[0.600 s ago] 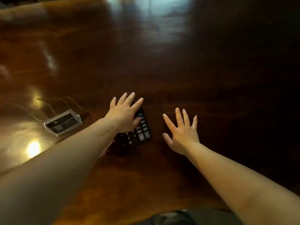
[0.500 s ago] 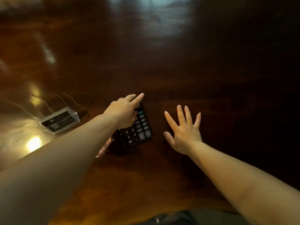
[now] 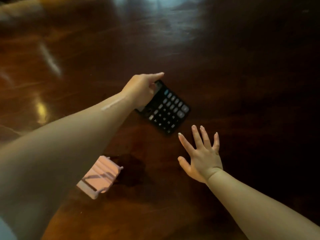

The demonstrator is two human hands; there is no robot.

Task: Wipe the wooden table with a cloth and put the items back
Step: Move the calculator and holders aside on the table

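A black calculator [image 3: 168,110] with grey keys lies at an angle on the dark polished wooden table [image 3: 233,75]. My left hand [image 3: 141,88] grips its upper left end, with the index finger stretched over the top corner. My right hand [image 3: 201,155] rests flat on the table with fingers spread, just below and right of the calculator and not touching it. No cloth is in view.
A small pink ribbed object [image 3: 99,177], partly hidden by my left forearm, lies on the table near its front edge. Bright reflections of light show on the table surface at the left and at the top.
My left hand has closed on the calculator's top end and pushed it away and to the right, turning it. The clear plastic box at the left is out of view. The pink object now shows.
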